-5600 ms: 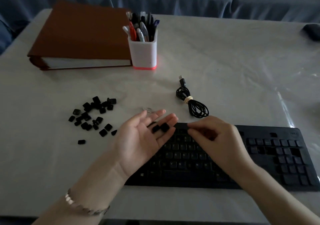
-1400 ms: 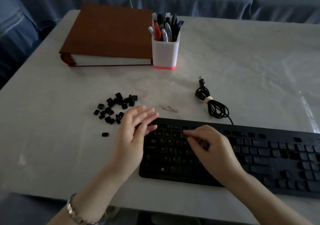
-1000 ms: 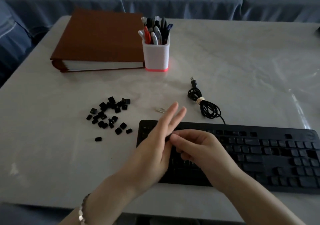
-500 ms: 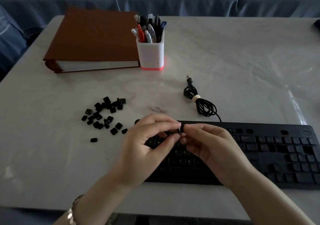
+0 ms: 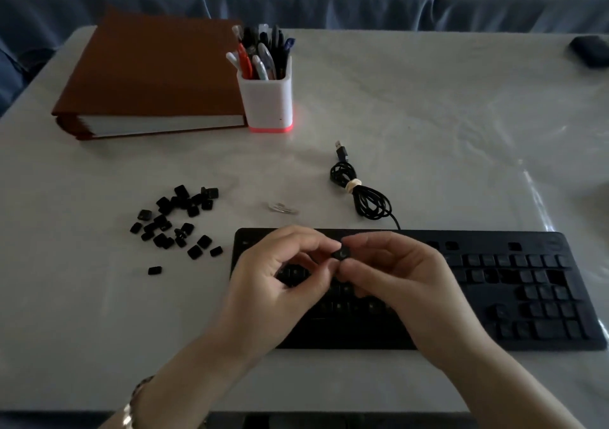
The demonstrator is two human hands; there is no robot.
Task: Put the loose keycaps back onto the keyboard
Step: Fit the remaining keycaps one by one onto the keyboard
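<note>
The left hand (image 5: 283,283) and right hand (image 5: 402,277) pinched one keycap (image 5: 341,253) between their fingertips, just above the keyboard's (image 5: 478,235) left half; other loose keycaps (image 5: 178,221) lay on the table (image 5: 428,132) beside it; judged best practice: orient the legend upright, align over the vacant socket, press squarely.

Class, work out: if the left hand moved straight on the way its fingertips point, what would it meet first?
Probably the small black square keycap pinched by the right hand, close to the fingertips of the left hand; depth is unclear.
</note>
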